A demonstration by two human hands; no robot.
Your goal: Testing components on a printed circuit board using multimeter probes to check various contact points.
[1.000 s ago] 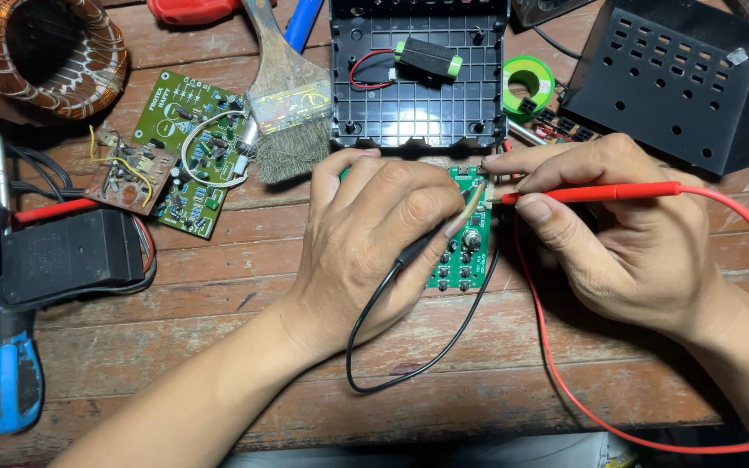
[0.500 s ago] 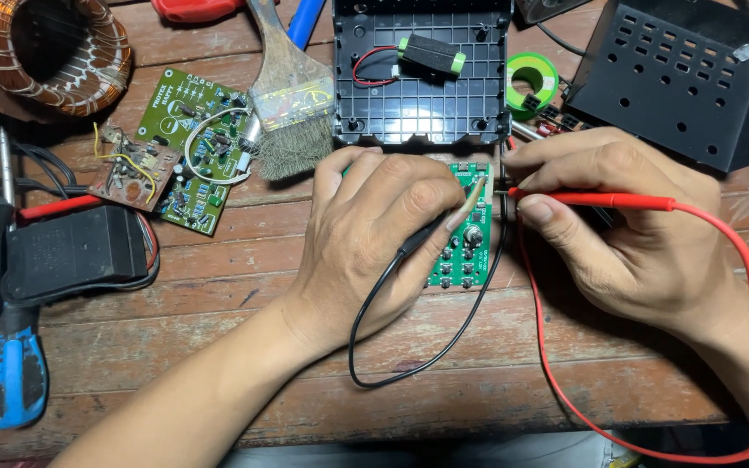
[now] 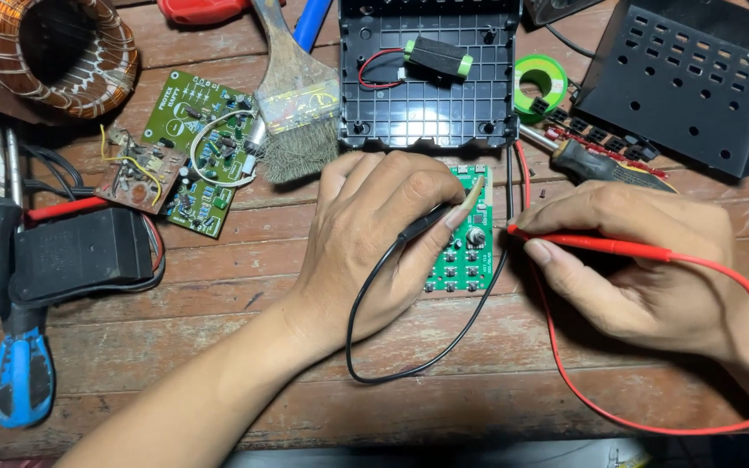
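Green circuit board btwn hands: left overlaps, right beside.

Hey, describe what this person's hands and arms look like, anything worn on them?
Both are bare. The left hand and its forearm show no glove, sleeve, ring, watch or bracelet. The right hand is likewise ungloved and without rings; its wrist runs out of view at the picture's right edge, so no sleeve shows there. The fingernails are unpainted, one on the left hand's fingers noticeably long.
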